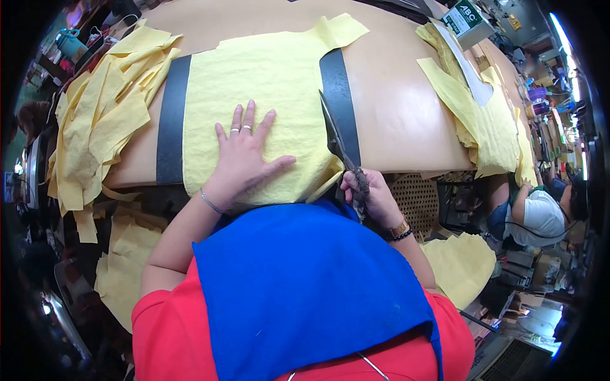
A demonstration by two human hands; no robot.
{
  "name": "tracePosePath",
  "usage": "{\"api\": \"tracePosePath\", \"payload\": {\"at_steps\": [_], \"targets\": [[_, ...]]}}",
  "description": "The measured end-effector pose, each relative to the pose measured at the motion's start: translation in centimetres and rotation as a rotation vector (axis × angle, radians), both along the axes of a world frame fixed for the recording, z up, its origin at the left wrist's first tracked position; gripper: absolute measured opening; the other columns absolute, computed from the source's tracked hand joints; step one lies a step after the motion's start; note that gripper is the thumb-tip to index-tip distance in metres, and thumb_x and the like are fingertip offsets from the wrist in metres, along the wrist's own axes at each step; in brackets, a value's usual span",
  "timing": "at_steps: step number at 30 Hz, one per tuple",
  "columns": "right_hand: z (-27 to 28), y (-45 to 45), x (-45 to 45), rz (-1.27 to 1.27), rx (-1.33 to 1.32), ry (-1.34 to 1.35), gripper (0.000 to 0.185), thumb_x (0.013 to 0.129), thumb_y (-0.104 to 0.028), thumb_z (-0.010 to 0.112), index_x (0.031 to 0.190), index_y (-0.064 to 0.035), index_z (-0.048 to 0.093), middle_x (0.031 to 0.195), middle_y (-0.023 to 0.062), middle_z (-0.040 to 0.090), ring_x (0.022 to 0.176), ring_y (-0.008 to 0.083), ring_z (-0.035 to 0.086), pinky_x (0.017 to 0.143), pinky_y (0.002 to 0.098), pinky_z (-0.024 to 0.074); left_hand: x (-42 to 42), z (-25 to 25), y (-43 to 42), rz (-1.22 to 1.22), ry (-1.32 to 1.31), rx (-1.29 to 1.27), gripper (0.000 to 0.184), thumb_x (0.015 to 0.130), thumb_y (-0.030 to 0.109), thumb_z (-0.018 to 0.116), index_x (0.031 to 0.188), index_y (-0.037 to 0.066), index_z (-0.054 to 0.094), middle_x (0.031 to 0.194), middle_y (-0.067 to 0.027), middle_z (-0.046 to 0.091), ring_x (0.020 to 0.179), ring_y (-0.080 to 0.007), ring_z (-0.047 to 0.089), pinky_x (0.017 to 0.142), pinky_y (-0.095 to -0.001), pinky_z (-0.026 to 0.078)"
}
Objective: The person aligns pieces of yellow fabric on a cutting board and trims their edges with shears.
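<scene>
A wrinkled yellow sheet of cloth-like material (267, 70) lies over a dark flat board (173, 120) on the tan table. My left hand (246, 155) rests flat on the sheet with its fingers spread, two of them ringed. Around the handles of a large dark pair of scissors (337, 130) my right hand (376, 198) is closed. The blades point away from me along the sheet's right edge, over the board. Near the scissors, the sheet's lower right corner is folded up. A blue cloth over my front hides the sheet's nearest edge.
Yellow pieces lie heaped (105, 120) at the table's left end. More yellow pieces (486, 136) are stacked at the right, under a pale flat strip (467, 70) and beside an ABC box (467, 24). A person in a white shirt (537, 219) sits far right, beyond a woven chair (413, 202).
</scene>
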State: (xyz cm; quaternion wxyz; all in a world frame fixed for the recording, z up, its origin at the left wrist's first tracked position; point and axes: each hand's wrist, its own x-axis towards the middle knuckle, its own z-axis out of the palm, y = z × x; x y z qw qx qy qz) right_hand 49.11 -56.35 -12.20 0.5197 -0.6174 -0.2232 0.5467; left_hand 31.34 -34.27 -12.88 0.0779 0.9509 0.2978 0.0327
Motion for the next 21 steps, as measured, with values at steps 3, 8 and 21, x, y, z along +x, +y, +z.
{"api": "tracePosePath", "payload": {"at_steps": [3, 8, 21], "targets": [[0.0, -0.3, 0.0, -0.024, 0.012, 0.015, 0.032, 0.093, -0.034, 0.062, 0.079, -0.0057, 0.064, 0.062, -0.0002, 0.059, 0.053, 0.0053, 0.052, 0.050, 0.0195, 0.0393, 0.8, 0.1, 2.2, 0.009, -0.015, 0.002, 0.099, 0.073, 0.080, 0.049, 0.149, 0.020, 0.029, 0.154, -0.0226, 0.017, 0.144, -0.0389, 0.010, 0.107, -0.0687, 0.008], [-0.5, 0.2, 0.5, -0.038, 0.033, 0.079, 0.032, 0.092, -0.036, 0.062, 0.080, -0.0066, 0.064, 0.063, -0.0006, 0.060, 0.054, 0.0055, 0.052, 0.051, 0.0189, 0.0396, 1.2, -0.3, 5.0, -0.036, -0.004, -0.009, 0.096, 0.074, 0.078, 0.050, 0.149, 0.022, 0.028, 0.155, -0.0209, 0.016, 0.145, -0.0376, 0.008, 0.110, -0.0656, 0.006], [-0.4, 0.0, 0.8, -0.013, -0.009, -0.020, 0.030, 0.092, -0.036, 0.061, 0.081, -0.0076, 0.064, 0.063, -0.0022, 0.059, 0.054, 0.0035, 0.049, 0.050, 0.0184, 0.0355, 0.7, 0.1, 4.0, -0.025, 0.021, -0.008, 0.094, 0.075, 0.075, 0.052, 0.149, 0.023, 0.027, 0.156, -0.0194, 0.015, 0.145, -0.0367, 0.008, 0.109, -0.0661, 0.007]]}}
